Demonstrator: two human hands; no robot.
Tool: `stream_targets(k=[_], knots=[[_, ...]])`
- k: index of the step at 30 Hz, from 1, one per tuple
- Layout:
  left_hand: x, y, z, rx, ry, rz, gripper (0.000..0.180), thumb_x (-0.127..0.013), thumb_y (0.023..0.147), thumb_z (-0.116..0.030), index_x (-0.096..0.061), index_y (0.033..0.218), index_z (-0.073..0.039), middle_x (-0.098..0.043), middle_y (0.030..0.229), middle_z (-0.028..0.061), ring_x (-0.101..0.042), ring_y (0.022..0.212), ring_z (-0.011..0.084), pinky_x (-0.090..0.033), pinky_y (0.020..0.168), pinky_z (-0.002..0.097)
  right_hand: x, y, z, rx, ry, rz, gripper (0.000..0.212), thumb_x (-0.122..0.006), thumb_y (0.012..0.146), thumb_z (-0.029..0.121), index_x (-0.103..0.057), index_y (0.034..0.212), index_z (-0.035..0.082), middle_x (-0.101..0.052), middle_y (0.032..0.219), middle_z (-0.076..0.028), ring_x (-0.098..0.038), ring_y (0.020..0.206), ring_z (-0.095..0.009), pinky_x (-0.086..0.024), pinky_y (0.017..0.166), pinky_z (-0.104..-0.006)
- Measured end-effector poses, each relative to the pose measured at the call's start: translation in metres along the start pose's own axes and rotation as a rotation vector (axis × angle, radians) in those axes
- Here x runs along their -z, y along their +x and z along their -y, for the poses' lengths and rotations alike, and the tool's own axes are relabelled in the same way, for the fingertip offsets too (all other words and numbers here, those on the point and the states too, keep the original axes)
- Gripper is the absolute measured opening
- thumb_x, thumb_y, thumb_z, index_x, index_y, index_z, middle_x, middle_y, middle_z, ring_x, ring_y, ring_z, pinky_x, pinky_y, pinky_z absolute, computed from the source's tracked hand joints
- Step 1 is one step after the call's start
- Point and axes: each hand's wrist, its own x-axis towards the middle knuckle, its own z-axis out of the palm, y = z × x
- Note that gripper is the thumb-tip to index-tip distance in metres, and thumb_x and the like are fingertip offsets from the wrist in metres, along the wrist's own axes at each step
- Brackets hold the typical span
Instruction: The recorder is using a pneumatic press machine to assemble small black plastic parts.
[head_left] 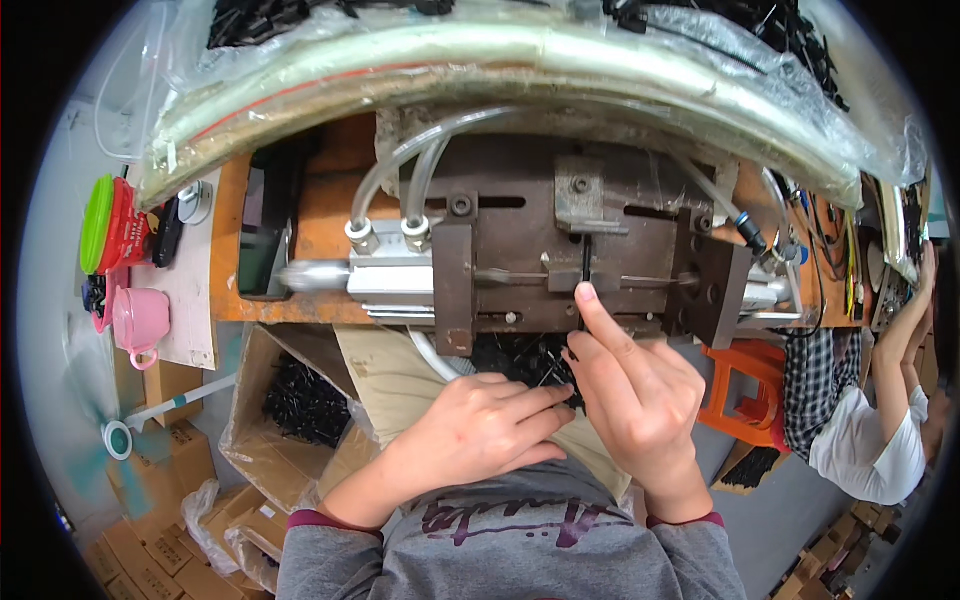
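The index finger of my right hand (637, 390) is stretched out, its tip at the lower end of a thin black part (587, 255) standing in the middle of a dark metal fixture (515, 235). My other right fingers are curled together, with a small dark bit showing at their tips. Below the fixture, my left hand (495, 420) lies palm down with fingers stretched, apart from the metal. Its fingertips are beside a heap of black parts (515, 358) in front of my lap. A small metal block (565, 278) sits between two thin rods beside the black part.
Silver air cylinders flank the fixture, the left one (390, 280) with clear hoses. An open carton (245, 445) holds black parts at lower left. A pink cup (140, 318) stands left. An orange stool (735, 385) and another person (870, 440) are at right.
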Motion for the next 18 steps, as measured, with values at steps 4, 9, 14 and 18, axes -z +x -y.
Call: stream_targets(k=[4,9,14,18], knots=[[0.001,0.000,-0.001,-0.034,0.014,-0.007,0.032,-0.076,0.074,-0.033,-0.068,0.090,-0.006,-0.068,0.090,0.0054,-0.065,0.069,0.0206,-0.052,0.059,0.0312,0.008,0.005,0.005,-0.022,0.030,0.021,0.018,-0.076,0.066,0.004,-0.066,0.081,0.002,-0.070,0.106,-0.014,-0.057,0.052,-0.013,-0.040,0.047,-0.0241],[-0.002,-0.007,0.001,-0.061,0.024,-0.077,0.027,-0.076,0.077,-0.032,-0.069,0.088,-0.008,-0.070,0.091,0.0052,-0.066,0.066,0.0196,-0.053,0.058,0.0304,0.033,0.035,-0.004,0.088,0.087,-0.116,0.020,-0.078,0.069,0.007,-0.066,0.084,0.000,-0.071,0.096,-0.014,-0.061,0.058,-0.014,-0.043,0.048,-0.0240],[-0.003,-0.013,0.000,-0.062,0.033,-0.095,0.027,-0.075,0.078,-0.033,-0.070,0.089,-0.009,-0.071,0.097,0.0051,-0.065,0.064,0.0170,-0.051,0.056,0.0273,0.045,0.114,-0.043,0.189,0.018,-0.388,0.017,-0.075,0.074,0.001,-0.068,0.090,0.004,-0.070,0.089,-0.006,-0.058,0.060,-0.014,-0.041,0.049,-0.0253],[-0.007,-0.012,0.001,-0.117,0.024,-0.103,0.028,-0.075,0.078,-0.034,-0.070,0.089,-0.009,-0.071,0.098,0.0049,-0.065,0.063,0.0159,-0.050,0.055,0.0259,0.065,0.168,-0.065,0.252,-0.256,-0.249,0.026,-0.069,0.072,0.000,-0.066,0.097,0.009,-0.067,0.097,-0.002,-0.062,0.078,-0.017,-0.047,0.062,-0.0285]])
